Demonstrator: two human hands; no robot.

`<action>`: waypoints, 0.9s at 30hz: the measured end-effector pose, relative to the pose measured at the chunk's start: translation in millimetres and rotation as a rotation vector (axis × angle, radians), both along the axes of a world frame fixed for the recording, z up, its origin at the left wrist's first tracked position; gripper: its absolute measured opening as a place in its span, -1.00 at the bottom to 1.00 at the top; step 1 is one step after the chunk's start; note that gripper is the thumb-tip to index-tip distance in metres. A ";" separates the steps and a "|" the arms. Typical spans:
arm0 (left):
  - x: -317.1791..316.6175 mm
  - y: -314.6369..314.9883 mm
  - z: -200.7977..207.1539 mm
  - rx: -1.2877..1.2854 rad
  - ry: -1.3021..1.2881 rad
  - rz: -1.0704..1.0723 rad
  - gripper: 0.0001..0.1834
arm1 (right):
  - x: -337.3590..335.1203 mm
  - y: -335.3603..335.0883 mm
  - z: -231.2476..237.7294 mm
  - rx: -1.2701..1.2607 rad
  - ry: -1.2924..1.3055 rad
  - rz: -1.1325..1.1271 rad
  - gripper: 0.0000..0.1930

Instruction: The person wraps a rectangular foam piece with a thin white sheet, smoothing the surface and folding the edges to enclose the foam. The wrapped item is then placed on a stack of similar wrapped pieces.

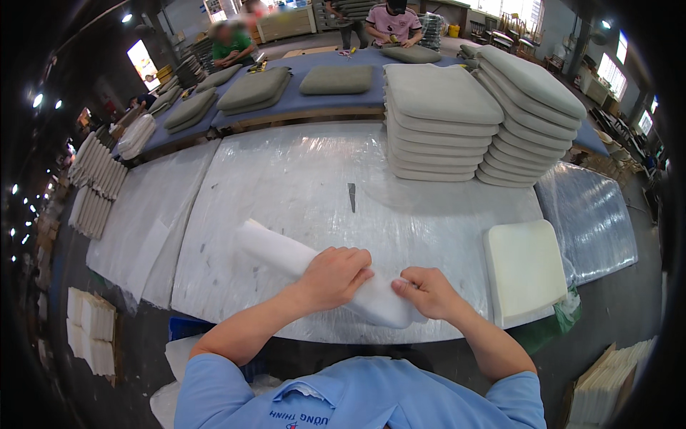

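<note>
A long, soft white piece of padding (280,252), folded or rolled, lies slantwise in front of me over the plastic-covered table (286,171). Its far-left end is slightly blurred. Closed around its middle is my left hand (333,277), knuckles up. At the near-right end my right hand (427,292) pinches the padding between thumb and fingers. To the right of that hand, a cream foam seat pad (525,268) with rounded corners rests on the table edge.
Two tall stacks of grey-green cushions (443,93) (532,86) stand at the back right. A dark strip (351,198) lies mid-table. Beyond is a blue table (279,120) with single cushions and people working. White foam stacks (91,332) sit on the floor at left.
</note>
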State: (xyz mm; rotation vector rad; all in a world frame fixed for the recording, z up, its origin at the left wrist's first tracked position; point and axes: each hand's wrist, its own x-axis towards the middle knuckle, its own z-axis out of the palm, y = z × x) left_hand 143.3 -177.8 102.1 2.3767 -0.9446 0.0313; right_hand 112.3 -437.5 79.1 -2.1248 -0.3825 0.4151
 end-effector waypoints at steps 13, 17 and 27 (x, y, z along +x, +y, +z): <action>-6.0 -14.8 -2.4 0.082 -0.091 0.172 -0.85 | 38.6 14.2 19.9 -0.219 -0.043 0.422 -0.46; -29.7 -21.5 1.1 -0.093 -0.436 0.518 -0.68 | 56.9 1.5 -19.2 0.079 0.076 0.351 -0.45; -109.0 -139.0 -30.5 0.076 -0.117 0.948 -0.05 | 66.4 10.9 -44.5 0.254 0.161 0.647 -0.45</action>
